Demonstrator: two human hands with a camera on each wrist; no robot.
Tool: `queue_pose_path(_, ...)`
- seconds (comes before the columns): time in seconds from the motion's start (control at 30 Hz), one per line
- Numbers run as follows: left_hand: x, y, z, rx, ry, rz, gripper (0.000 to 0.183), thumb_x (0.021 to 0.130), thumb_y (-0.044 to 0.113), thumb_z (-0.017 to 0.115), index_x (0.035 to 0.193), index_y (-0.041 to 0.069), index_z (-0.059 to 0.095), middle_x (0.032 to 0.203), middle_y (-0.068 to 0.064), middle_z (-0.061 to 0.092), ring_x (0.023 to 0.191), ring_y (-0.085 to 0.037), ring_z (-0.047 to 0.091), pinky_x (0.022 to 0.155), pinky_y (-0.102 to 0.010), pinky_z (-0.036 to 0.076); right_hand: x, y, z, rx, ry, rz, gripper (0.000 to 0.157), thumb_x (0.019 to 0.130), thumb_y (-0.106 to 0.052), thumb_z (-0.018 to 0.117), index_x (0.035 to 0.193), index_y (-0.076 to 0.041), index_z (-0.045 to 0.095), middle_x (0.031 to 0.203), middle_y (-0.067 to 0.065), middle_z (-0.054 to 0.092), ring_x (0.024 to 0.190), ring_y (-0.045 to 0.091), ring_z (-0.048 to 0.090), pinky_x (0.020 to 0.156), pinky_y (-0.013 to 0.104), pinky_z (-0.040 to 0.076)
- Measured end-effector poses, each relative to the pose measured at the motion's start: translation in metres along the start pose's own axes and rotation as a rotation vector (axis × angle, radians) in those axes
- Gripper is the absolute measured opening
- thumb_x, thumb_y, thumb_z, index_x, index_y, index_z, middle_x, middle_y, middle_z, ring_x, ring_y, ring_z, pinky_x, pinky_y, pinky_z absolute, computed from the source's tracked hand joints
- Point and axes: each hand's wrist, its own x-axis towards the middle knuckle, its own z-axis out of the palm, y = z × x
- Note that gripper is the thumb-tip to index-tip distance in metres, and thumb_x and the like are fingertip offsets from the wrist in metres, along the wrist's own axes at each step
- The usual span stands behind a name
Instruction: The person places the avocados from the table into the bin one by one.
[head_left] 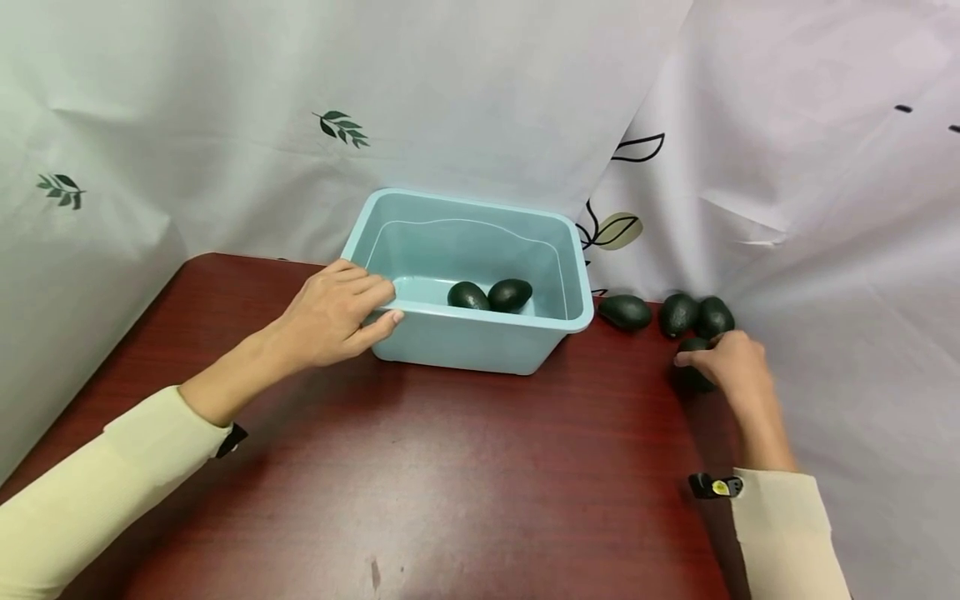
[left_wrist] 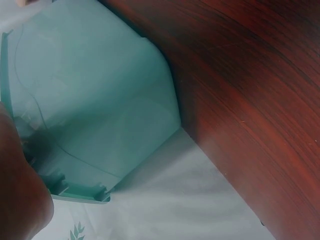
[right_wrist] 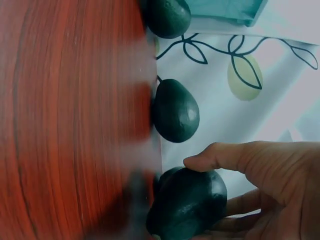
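Note:
A light-blue plastic bin point(head_left: 465, 340) stands at the back of the table, with two dark green avocados point(head_left: 511, 295) lying inside. My left hand point(head_left: 337, 312) grips its near-left rim, fingers over the edge and thumb outside. The left wrist view shows part of that hand point(left_wrist: 20, 185) against the bin wall point(left_wrist: 110, 100). At the table's right side, my right hand point(head_left: 731, 367) holds an avocado point(head_left: 692, 367) between thumb and fingers. In the right wrist view the held avocado point(right_wrist: 192, 202) sits beneath the thumb, and some fingers are partly hidden behind it.
Beyond the right hand lie two avocados point(head_left: 678, 315) side by side, and another avocado point(head_left: 625, 312) rests close to the bin's right side. A white patterned cloth point(head_left: 480, 100) hangs behind and beside the dark red wooden table point(head_left: 480, 467).

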Motion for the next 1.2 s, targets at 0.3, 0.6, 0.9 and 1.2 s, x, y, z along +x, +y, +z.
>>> queue_pose_path(0.3, 0.000, 0.001, 0.000, -0.002, -0.006, 0.001, 0.047, 0.118, 0.043, 0.040, 0.083, 0.012, 0.044, 0.070, 0.002, 0.035, 0.063, -0.015, 0.035, 0.083, -0.044, 0.052, -0.003, -0.016, 0.000, 0.051, 0.031, -0.050, 0.090, 0.096, -0.043, 0.083, 0.155, 0.017, 0.052, 0.151, 0.047, 0.055, 0.130, 0.058, 0.056, 0.102, 0.069, 0.055)
queue_pose_path(0.6, 0.002, 0.001, -0.001, 0.013, 0.013, 0.016, 0.047, 0.118, 0.042, 0.041, 0.082, 0.011, 0.044, 0.070, 0.003, 0.034, 0.061, -0.015, 0.034, 0.082, -0.044, 0.053, -0.006, -0.033, -0.006, 0.064, 0.078, -0.087, 0.091, 0.095, -0.045, 0.083, 0.158, 0.014, 0.053, 0.146, 0.044, 0.061, 0.120, 0.053, 0.062, 0.090, 0.062, 0.058)
queue_pose_path(0.9, 0.001, 0.001, -0.001, 0.023, 0.025, 0.021, 0.046, 0.117, 0.042, 0.041, 0.083, 0.011, 0.044, 0.071, 0.003, 0.034, 0.061, -0.014, 0.034, 0.079, -0.043, 0.053, -0.020, -0.056, -0.013, 0.078, 0.149, -0.175, 0.071, 0.095, -0.042, 0.084, 0.144, 0.006, 0.067, 0.129, 0.035, 0.070, 0.110, 0.048, 0.062, 0.081, 0.051, 0.053)
queue_pose_path(1.2, 0.000, 0.001, 0.000, 0.033, 0.015, 0.008, 0.042, 0.115, 0.040, 0.044, 0.085, 0.010, 0.045, 0.072, 0.002, 0.037, 0.064, -0.015, 0.037, 0.070, -0.037, 0.044, -0.033, -0.078, -0.022, 0.090, 0.221, -0.258, 0.060, 0.093, -0.040, 0.083, 0.134, 0.004, 0.073, 0.118, 0.032, 0.073, 0.105, 0.046, 0.061, 0.078, 0.047, 0.050)
